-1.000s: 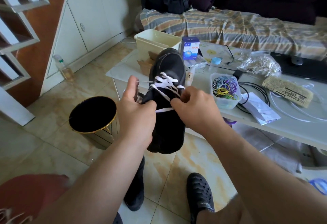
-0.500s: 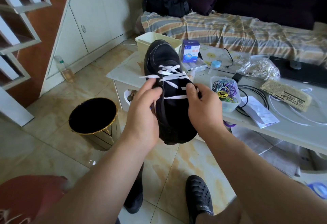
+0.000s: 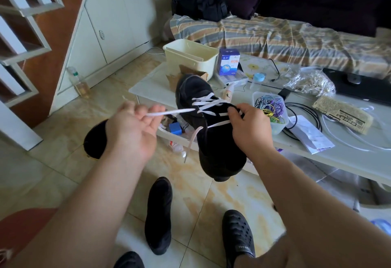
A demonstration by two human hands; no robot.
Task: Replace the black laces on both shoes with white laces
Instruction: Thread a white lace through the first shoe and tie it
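From the head camera, the black fabric sneaker [image 3: 211, 132] hangs in the air between the two hands, toe pointing away and up, heel lowest. The right hand [image 3: 249, 132] grips it at the collar, fingers curled round the tongue and the edge of the upper. The left hand [image 3: 133, 128], well off to the left of that grip, has its fingers curled over the flat white woven lace [image 3: 175, 111] and draws it taut sideways out of an eyelet. A second loose end [image 3: 191, 143] dangles below the taut run, just left of the shoe.

The shoe looks light and soft-sided, so I judge it will twist in a one-hand grip; holding near the eyelets, as the right hand does, steadies it best. The lace is limp and probably slick; its stiff tip is the place to pinch for threading.

Just beyond the gripped shoe runs the near edge of the cluttered pale low table [image 3: 148, 85], with a clear plastic tub of coloured wires [image 3: 273, 109] just right of the right hand. Left of the lace hand there is open air over the tiled floor [image 3: 63, 162], with a black round waste bin [image 3: 95, 138] behind and below it. Straight below the grip lies a second black shoe [image 3: 158, 217].
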